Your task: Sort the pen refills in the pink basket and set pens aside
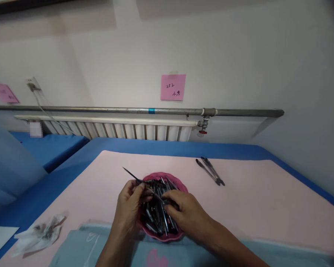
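Observation:
Above a pink scalloped basket [161, 239] full of pen parts [156, 218], both my hands are at work. My left hand [130, 202] pinches a thin dark pen refill [130, 173], whose tip points up and to the left. A clear pen barrel [156, 195] runs from the left fingers down to my right hand [185, 211], which is closed around its lower end. Whether the refill sits inside the barrel is hidden by my left fingers. Several barrels and black pieces lie loosely heaped in the basket under my hands.
Capped pens [210, 171] lie together on the pink sheet [245, 196] at the right. A crumpled plastic bag [41, 235] is at the left, near a white sheet [0, 241]. Blue-green cloth [78, 244] covers the near edge. Behind the table stands a radiator [139, 130] under a pipe.

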A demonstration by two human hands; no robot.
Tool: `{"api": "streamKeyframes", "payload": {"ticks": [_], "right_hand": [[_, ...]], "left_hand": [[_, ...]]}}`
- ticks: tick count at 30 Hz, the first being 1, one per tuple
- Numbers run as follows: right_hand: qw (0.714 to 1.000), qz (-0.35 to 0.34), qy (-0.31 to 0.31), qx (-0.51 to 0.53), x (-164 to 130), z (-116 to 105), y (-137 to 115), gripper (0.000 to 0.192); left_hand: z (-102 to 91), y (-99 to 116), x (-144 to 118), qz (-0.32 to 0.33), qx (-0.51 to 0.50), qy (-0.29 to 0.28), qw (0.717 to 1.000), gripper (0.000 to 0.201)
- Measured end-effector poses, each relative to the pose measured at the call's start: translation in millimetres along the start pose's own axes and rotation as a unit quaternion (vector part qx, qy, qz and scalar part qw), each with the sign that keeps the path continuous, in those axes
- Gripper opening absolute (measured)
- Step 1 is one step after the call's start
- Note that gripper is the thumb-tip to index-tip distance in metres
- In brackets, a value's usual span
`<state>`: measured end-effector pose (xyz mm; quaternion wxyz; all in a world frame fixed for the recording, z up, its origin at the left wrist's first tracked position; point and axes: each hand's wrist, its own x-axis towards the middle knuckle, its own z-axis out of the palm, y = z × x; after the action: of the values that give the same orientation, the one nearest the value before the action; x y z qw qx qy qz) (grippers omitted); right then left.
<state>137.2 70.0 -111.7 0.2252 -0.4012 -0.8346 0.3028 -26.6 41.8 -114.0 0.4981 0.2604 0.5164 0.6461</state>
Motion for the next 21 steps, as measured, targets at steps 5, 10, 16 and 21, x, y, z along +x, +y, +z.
{"api": "streamKeyframes", "payload": {"ticks": [5, 10, 16, 21], "right_hand": [[1.000, -0.016, 0.003, -0.027, -0.4, 0.1, 0.7, 0.023], [0.998, -0.030, 0.012, -0.052, -1.7, 1.2, 1.3, 0.023], [0.998, -0.038, 0.012, -0.053, -2.2, 1.1, 1.2, 0.024], [0.999, -0.032, 0.017, -0.037, -1.9, 0.8, 1.7, 0.023]], "left_hand": [[0.9, 0.9, -0.4, 0.009, 0.018, 0.005, 1.000, 0.024], [-0.2, -1.4, -1.1, 0.010, 0.029, 0.002, 1.000, 0.021], [-1.4, -3.7, -0.8, 0.010, 0.026, 0.001, 1.000, 0.022], [-2.0, -4.8, 0.2, 0.020, 0.032, -0.006, 0.999, 0.022]]}}
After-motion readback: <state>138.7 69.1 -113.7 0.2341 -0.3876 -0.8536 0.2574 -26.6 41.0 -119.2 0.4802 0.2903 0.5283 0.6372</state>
